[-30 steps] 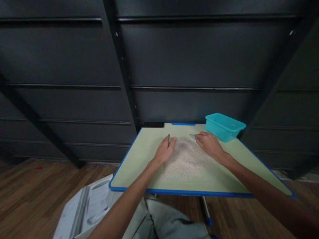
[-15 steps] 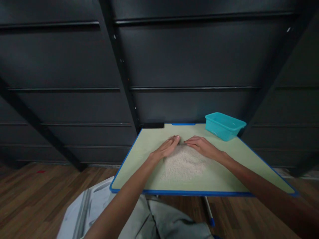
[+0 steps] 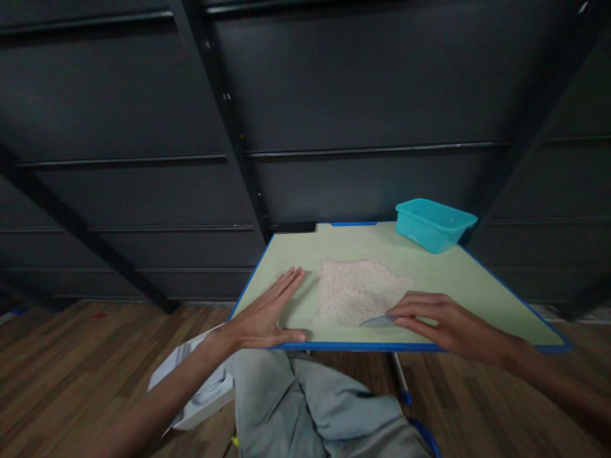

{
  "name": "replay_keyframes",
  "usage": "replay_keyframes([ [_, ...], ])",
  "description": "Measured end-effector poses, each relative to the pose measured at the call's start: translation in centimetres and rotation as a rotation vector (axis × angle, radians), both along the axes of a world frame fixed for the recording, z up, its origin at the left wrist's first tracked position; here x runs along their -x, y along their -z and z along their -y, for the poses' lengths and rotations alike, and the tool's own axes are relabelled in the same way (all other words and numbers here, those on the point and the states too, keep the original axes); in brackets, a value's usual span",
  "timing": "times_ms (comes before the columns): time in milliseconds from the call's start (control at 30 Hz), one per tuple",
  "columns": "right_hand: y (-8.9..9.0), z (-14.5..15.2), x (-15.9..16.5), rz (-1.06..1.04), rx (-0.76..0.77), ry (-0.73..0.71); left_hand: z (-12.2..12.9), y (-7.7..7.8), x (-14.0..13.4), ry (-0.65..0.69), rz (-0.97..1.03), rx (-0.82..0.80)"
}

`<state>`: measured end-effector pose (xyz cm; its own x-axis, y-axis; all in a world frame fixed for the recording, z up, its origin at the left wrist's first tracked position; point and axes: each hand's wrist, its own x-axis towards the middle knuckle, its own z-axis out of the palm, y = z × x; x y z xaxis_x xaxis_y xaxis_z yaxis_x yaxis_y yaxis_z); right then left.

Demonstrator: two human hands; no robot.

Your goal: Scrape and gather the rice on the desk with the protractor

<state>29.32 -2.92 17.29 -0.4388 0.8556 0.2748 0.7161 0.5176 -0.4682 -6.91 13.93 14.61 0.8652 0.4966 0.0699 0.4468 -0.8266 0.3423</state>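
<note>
A flat heap of pale grains (image 3: 356, 286), like rice, lies spread over the middle of the yellow-green table top (image 3: 291, 251). My right hand (image 3: 429, 318) is closed at the heap's near right edge. Between its thumb and fingers is a thin bluish-grey scraper (image 3: 378, 321), its free end pointing left against the near side of the grains. To the left of the heap, my left hand (image 3: 272, 312) is open, fingers stretched out and thumb apart, close to the table's near left edge. It holds nothing.
A turquoise plastic tub (image 3: 432, 229) stands at the table's back right corner. A dark flat object (image 3: 296, 227) lies along the back left edge. Behind the table rises a dark panelled wall (image 3: 382, 89). A white box-like item (image 3: 210, 394) is low on the left.
Both hands came back from the heap's far side. My left hand moved left and spread open; my right moved to the near right with the scraper. The grains now show a straighter far edge.
</note>
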Motion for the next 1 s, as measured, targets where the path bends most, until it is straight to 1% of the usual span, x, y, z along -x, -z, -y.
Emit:
replay_keyframes([
  [100,0.2,-0.7,2.7,0.027,0.051,-0.077,-0.1,0.3,0.3,-0.038,0.026,0.014],
  [200,0.2,-2.1,4.3,0.052,0.086,-0.110,0.0,0.2,0.2,-0.058,0.068,0.042],
  [300,0.7,-3.7,4.7,0.065,0.076,-0.082,0.2,0.1,0.2,-0.073,0.108,0.080],
  [433,1.3,-5.7,4.3,0.090,0.000,0.020,0.3,0.3,0.4,-0.118,0.165,0.113],
  [500,1.1,-6.1,4.3,0.090,-0.029,0.043,0.3,0.6,0.4,-0.186,0.227,0.148],
  [567,0.5,-6.0,4.7,0.072,-0.054,0.041,0.2,0.8,0.4,-0.286,0.313,0.199],
  [633,-0.2,-5.6,5.8,0.030,-0.083,0.034,0.0,0.9,0.4,-0.380,0.398,0.241],
  [700,-0.4,-5.2,7.7,-0.019,-0.096,0.015,-0.2,0.8,0.3,-0.443,0.455,0.258],
  [800,0.2,-5.2,11.0,-0.017,-0.089,-0.058,-0.3,0.8,0.1,-0.500,0.493,0.245],
  [867,1.1,-5.5,12.7,-0.005,-0.095,-0.056,-0.4,0.9,0.0,-0.507,0.497,0.235],
  [933,1.9,-6.1,13.5,0.002,-0.110,-0.008,-0.4,1.1,0.0,-0.492,0.487,0.228],
  [1000,2.4,-6.8,13.2,0.002,-0.126,0.067,-0.5,1.4,0.0,-0.471,0.464,0.212],
])
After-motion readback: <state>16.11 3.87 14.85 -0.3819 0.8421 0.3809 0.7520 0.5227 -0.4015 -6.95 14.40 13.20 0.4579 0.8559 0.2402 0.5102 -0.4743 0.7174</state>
